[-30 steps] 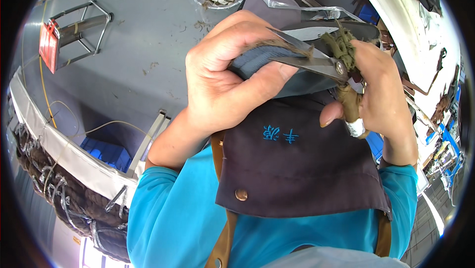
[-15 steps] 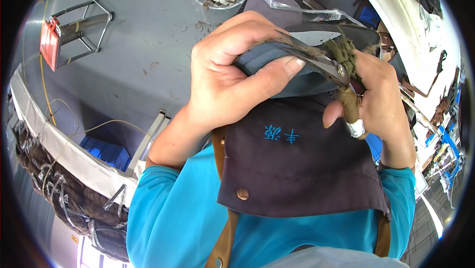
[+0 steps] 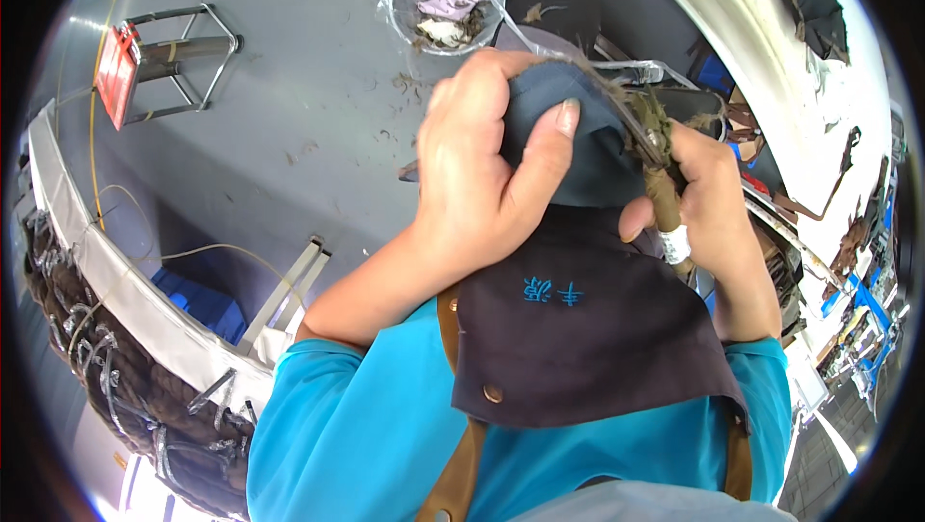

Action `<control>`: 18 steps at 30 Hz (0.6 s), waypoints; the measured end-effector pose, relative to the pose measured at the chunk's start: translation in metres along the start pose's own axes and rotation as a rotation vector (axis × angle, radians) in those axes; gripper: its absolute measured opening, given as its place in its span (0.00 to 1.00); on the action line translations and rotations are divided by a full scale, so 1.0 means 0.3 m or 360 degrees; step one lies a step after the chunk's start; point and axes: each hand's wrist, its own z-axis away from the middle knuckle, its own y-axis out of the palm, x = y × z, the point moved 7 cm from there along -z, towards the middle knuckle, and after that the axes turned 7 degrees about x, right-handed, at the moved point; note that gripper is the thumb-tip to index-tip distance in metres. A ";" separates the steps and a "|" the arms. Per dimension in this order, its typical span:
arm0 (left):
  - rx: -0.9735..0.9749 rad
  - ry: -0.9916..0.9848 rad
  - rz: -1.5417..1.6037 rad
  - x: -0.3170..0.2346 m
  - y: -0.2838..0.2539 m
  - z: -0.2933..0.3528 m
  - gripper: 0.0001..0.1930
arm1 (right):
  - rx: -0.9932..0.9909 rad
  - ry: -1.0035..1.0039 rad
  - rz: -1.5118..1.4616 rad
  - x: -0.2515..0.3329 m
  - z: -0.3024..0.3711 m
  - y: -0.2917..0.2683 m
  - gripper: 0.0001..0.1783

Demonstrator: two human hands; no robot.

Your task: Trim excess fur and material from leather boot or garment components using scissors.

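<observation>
My left hand (image 3: pixel 482 170) is closed on a dark blue-grey piece of cloth (image 3: pixel 583 161), its thumb laid flat across the front. Brownish fur fringes the cloth's upper right edge. In my right hand (image 3: pixel 713 195) is a pair of scissors (image 3: pixel 657 144), whose handles are wrapped in olive cloth with a white band low down. The scissors' blades lie along the furry edge, seen nearly edge-on, so how far apart they are I cannot tell. Behind the cloth hangs the dark bib of my apron (image 3: pixel 597 339).
A bin lined with clear plastic (image 3: pixel 393 7) holds scraps beyond my left hand. A stool with a red seat (image 3: pixel 118 79) stands far left. Dark furs (image 3: pixel 135 387) hang along a white rail at lower left, near a blue crate (image 3: pixel 198 305). Cluttered white sheeting (image 3: pixel 819 127) runs along the right.
My left hand has tilted the cloth up, showing more of its flat face. The scissors have turned steeper, and both hands sit closer together. The view has shifted slightly.
</observation>
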 end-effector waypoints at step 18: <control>0.0628 -0.0036 0.0871 -0.096 0.079 -0.124 0.04 | -0.0051 0.0131 -0.0088 0.030 0.115 -0.086 0.23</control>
